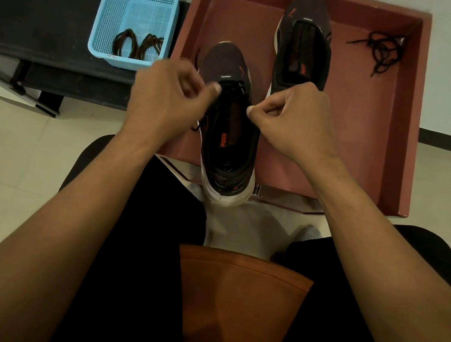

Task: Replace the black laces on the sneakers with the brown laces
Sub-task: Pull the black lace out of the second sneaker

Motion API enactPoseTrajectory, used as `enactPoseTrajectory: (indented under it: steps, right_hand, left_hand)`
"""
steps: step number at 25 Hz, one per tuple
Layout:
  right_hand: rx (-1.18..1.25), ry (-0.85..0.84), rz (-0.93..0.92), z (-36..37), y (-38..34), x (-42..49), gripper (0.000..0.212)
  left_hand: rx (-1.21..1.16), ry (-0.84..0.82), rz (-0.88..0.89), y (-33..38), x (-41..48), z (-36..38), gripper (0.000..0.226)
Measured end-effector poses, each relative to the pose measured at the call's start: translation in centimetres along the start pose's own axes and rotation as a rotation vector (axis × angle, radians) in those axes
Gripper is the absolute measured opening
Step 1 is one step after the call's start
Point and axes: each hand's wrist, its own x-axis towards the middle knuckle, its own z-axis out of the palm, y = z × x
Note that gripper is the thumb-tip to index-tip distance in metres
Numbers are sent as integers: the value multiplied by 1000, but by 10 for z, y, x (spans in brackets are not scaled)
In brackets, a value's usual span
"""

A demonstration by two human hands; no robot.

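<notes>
Near sneaker [229,148] at tray [368,133] six o'clock, black lace [234,86] partly threaded. Right hand [292,116] fingers pinched on sneaker's eyelet edge; left hand [168,96] fingers curled, blurred, grip untellable. Brown laces [137,45] in blue basket [110,9], ten o'clock.

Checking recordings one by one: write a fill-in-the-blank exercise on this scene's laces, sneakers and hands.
The brown laces lie in the ___ perforated plastic basket.
The loose black lace lies in the reddish-brown tray's far ___ corner.
Left hand and right hand pinch at the near dark sneaker, to the ___ of the unlaced far dark sneaker.
Missing words: blue; right; left.
</notes>
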Motion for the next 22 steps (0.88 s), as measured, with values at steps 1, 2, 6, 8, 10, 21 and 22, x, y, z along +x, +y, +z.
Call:
enactPoseTrajectory:
  steps: [1, 2, 6, 8, 10, 21, 22]
  right_hand:
    - [-3, 5, -5, 0, -1, 0, 10]
    - [-5, 7, -11, -1, -2, -1, 10]
    - [-53, 9, -57, 3, -8, -7, 10]
    - [-125, 51, -122, 5, -11, -11, 13]
    - [-256, 88, -231, 8, -16, -12, 23]
    - [-219, 160, -282, 7, -13, 3, 13]
    - [-199, 210, -257, 1, -10, 5, 12]
  left_hand:
    - [75, -53, 7, 2, -7, 2, 35]
    - [129, -86, 1, 4, -13, 5, 38]
    - [180, -70, -18, 4, -17, 3, 25]
    - [160, -83, -22, 1, -13, 2, 21]
    - [142, -107, -12, 0, -12, 2, 18]
    - [100, -153, -21, -8, -8, 1, 16]
    - [99, -152, -26, -9, -8, 0, 16]
